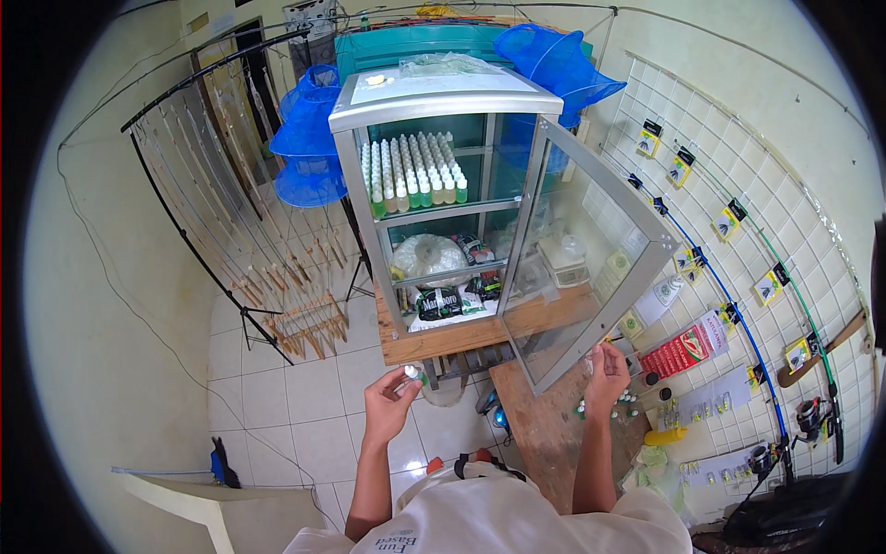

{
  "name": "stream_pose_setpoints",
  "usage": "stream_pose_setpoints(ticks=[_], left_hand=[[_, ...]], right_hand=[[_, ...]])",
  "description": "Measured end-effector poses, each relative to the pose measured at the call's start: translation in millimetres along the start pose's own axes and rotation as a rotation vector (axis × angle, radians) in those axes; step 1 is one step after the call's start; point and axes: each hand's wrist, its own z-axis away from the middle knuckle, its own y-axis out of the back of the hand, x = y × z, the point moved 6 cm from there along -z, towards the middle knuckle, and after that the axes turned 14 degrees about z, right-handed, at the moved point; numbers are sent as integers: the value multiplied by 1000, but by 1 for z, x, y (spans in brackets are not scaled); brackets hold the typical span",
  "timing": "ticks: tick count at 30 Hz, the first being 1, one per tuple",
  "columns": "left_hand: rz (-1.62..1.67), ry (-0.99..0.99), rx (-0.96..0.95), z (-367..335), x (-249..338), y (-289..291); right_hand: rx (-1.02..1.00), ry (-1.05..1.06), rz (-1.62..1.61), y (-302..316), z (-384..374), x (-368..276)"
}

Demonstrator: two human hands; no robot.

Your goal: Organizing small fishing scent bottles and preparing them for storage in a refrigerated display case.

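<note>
In my left hand [388,406] is a small bottle [413,373] with a white cap and greenish contents, pinched between the fingers below the cabinet's front. My right hand [607,377] is raised at the outer edge of the open glass door [591,249], its fingers closed on the silver frame. A glass cabinet [443,104] with silver framing stands ahead. On its upper shelf are rows of white-capped bottles [415,175], some green and some tan. Lower down lie a clear plastic bag [430,258] and dark packets [443,303].
Beneath the cabinet is a wooden table [434,347]; a lower wooden top [531,425] holds loose small bottles [626,399] near my right forearm. Fishing rods [780,406] and packets hang along the right wall grid. Blue nets [309,138] flank the cabinet, and a rod rack [198,235] stands left.
</note>
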Motion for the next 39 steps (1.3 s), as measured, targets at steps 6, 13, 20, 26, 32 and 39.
stream_pose_setpoints(ticks=[6, 13, 20, 26, 32, 39], left_hand=[[11, 1, 3, 2, 7, 4], [-36, -26, -26, 2, 14, 12], [-161, -42, -56, -3, 42, -14], [-352, -262, -179, -16, 63, -36], [-463, -396, -158, -34, 86, -48], [-466, -490, -154, -73, 101, -61]], right_hand=[[88, 5, 7, 0, -3, -9], [228, 126, -5, -8, 39, -62], [-573, 148, -178, -120, 103, -115], [-800, 95, -127, -183, 124, -110], [-755, 108, -51, -202, 113, -122], [-691, 199, -43, -227, 74, -137]])
